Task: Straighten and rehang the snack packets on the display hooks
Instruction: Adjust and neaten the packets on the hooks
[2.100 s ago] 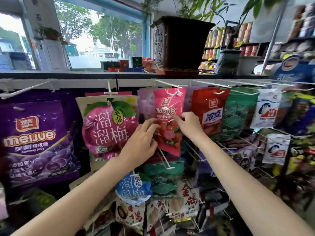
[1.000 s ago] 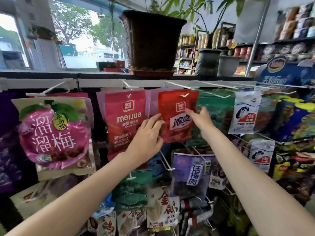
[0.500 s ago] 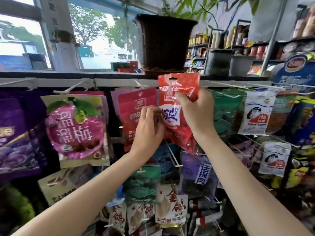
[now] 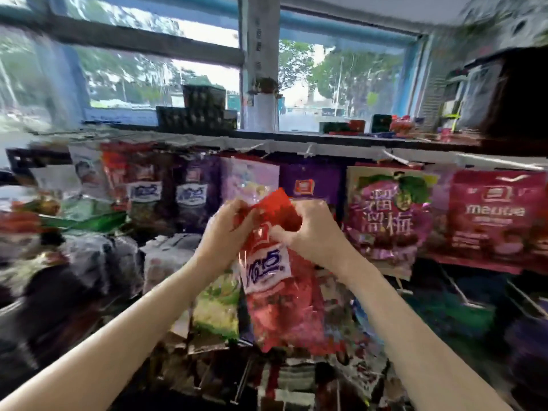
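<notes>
Here both hands, left hand (image 4: 228, 229) and right hand (image 4: 311, 232), pinch the red packet (image 4: 278, 298) by its crumpled top, off any hook, probably to flatten its hang-hole.

Packet (image 4: 275, 280) held off the rack, in front of the hanging rows, left hand (image 4: 226, 232) at its upper left edge and right hand (image 4: 311, 232) at its upper right. Plum packet (image 4: 388, 215) hangs right of it; window ledge (image 4: 296, 136) runs above and behind.
</notes>
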A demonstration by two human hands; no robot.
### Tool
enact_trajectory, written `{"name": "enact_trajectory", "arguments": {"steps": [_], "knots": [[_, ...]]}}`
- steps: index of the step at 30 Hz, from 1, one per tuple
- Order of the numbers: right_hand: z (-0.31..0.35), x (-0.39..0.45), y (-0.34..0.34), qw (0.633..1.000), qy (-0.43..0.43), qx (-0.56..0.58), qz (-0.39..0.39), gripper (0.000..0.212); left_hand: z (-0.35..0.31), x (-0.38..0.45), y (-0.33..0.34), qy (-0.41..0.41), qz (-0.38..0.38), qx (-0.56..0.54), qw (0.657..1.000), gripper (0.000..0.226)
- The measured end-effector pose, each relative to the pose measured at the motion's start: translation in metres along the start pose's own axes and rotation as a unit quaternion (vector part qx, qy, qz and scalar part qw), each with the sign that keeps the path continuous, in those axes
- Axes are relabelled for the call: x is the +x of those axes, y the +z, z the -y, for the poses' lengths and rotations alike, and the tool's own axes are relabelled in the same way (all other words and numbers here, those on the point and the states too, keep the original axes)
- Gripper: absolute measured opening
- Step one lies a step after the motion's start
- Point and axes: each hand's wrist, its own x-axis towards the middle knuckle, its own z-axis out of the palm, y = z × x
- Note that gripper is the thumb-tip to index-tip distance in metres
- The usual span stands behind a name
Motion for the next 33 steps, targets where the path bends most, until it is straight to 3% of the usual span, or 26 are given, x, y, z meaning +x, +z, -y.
{"name": "enact_trajectory", "arguments": {"steps": [6, 8, 10, 13, 17, 19, 24, 28, 33], "knots": [[0.023, 0.043, 0.075, 0.995, 0.040, 0.053, 0.079, 0.019, 0.065, 0.004, -0.099, -0.034, -0.003, -0.015, 0.999, 0.016], [0.026, 0.062, 0.089, 0.998, 0.034, 0.034, 0.040, 0.016, 0.079, 0.009, -0.112, -0.016, -0.004, 0.003, 1.000, 0.015], [0.024, 0.082, 0.098, 0.998, 0.020, -0.015, -0.055, 0.005, 0.088, 0.016, -0.119, 0.008, 0.009, 0.054, 0.998, 0.017], [0.014, 0.112, 0.100, 0.977, 0.029, -0.114, -0.180, 0.032, 0.099, 0.034, -0.122, 0.041, 0.038, 0.117, 0.992, 0.012], [-0.011, 0.142, 0.098, 0.960, 0.136, -0.201, -0.136, 0.055, 0.113, 0.063, -0.125, 0.051, 0.080, 0.127, 0.987, 0.015], [-0.019, 0.155, 0.100, 0.954, 0.150, -0.225, -0.129, 0.050, 0.115, 0.075, -0.129, 0.065, 0.095, 0.113, 0.987, 0.014], [-0.023, 0.175, 0.105, 0.935, 0.153, -0.230, -0.224, 0.025, 0.117, 0.091, -0.132, 0.097, 0.121, 0.079, 0.985, 0.012], [-0.028, 0.169, 0.113, 0.919, 0.141, -0.293, -0.224, 0.027, 0.120, 0.103, -0.128, 0.126, 0.136, 0.069, 0.980, 0.009], [-0.026, 0.173, 0.118, 0.886, 0.202, -0.339, -0.245, 0.020, 0.125, 0.116, -0.126, 0.136, 0.167, 0.046, 0.975, 0.009]]}}
